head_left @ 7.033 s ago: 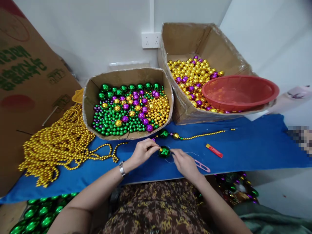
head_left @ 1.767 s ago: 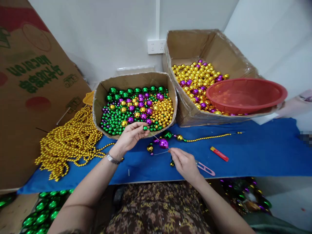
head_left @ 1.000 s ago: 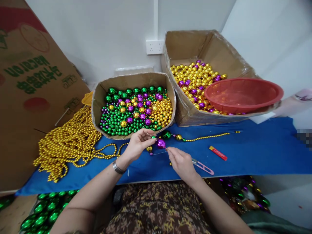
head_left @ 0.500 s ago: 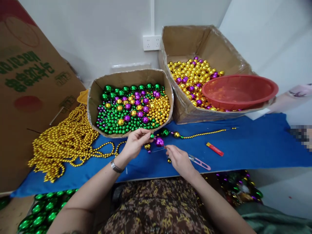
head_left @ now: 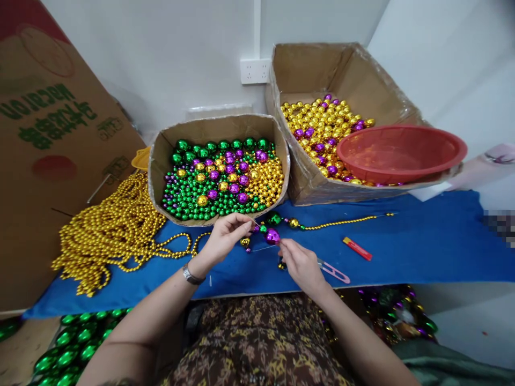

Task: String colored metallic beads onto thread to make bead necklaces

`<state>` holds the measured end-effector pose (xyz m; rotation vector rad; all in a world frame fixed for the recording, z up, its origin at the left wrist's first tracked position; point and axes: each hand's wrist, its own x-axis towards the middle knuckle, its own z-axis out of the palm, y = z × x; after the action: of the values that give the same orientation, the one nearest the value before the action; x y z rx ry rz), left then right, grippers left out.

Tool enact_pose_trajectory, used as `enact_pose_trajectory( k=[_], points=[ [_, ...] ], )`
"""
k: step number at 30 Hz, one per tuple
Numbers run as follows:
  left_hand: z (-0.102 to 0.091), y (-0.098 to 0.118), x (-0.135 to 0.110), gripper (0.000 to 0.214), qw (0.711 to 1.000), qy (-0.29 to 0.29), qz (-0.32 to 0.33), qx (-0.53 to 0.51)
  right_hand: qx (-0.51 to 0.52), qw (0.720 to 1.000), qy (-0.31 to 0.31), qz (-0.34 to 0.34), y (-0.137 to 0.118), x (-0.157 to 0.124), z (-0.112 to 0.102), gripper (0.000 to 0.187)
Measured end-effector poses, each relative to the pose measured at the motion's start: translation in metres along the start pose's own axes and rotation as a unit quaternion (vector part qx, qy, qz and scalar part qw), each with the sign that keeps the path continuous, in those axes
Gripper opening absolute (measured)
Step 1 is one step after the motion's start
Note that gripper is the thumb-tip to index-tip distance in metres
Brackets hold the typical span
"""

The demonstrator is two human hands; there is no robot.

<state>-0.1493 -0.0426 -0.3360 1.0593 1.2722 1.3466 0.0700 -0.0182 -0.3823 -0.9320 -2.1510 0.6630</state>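
Observation:
My left hand (head_left: pixel 230 236), with a watch (head_left: pixel 192 274) on its wrist, pinches a thin string in front of the smaller box. On that string, between my hands, hang a small green bead (head_left: pixel 263 228) and a larger shiny purple bead (head_left: pixel 272 236). The fingertips of my right hand (head_left: pixel 300 264) close on the string at the purple bead's right side. Just behind lie a big green bead (head_left: pixel 274 218) and a gold bead (head_left: pixel 293 222), leading into a thin gold bead chain (head_left: pixel 341 221). Below my left fingertips rests another gold bead (head_left: pixel 245 242).
A cardboard box (head_left: pixel 219 122) of mixed beads stands behind my hands. A larger box (head_left: pixel 306 69) of gold and purple beads carries a red basin (head_left: pixel 402 153). Gold bead strands (head_left: pixel 115 230) pile up at left. Pink-handled snips (head_left: pixel 335 272) and a red lighter (head_left: pixel 357 249) lie on the blue cloth (head_left: pixel 422 241).
The green and purple beads have shifted right, away from my left fingertips, together with my right hand. A short stretch of string now shows between my left fingers and the green bead.

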Motion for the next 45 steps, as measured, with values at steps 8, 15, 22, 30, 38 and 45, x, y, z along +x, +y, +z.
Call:
enact_pose_trajectory(
  k=[8,15,22,30,38,45],
  points=[
    [-0.015,0.008,0.022,0.019,0.981,0.008,0.080,0.179,-0.004,1.000,0.017,0.017,-0.001,0.000,-0.006,0.019],
    [-0.014,0.012,0.060,0.017,0.874,-0.055,0.168,0.453,-0.005,0.999,0.021,0.027,-0.004,0.001,-0.010,0.019],
    [-0.011,0.002,0.084,0.018,0.824,-0.060,0.151,0.542,-0.008,0.999,0.024,0.028,-0.001,-0.001,-0.016,0.019],
    [-0.026,0.007,0.078,0.026,0.730,0.000,0.155,0.666,-0.008,0.999,0.025,0.030,0.003,-0.004,-0.018,0.018],
    [-0.044,0.016,0.072,0.031,0.677,0.088,0.130,0.719,0.008,0.999,0.030,0.035,0.006,-0.006,-0.018,0.019],
    [-0.033,0.017,0.069,0.030,0.724,0.022,0.137,0.676,0.017,0.999,0.026,0.035,0.006,-0.006,-0.016,0.020]
  ],
)
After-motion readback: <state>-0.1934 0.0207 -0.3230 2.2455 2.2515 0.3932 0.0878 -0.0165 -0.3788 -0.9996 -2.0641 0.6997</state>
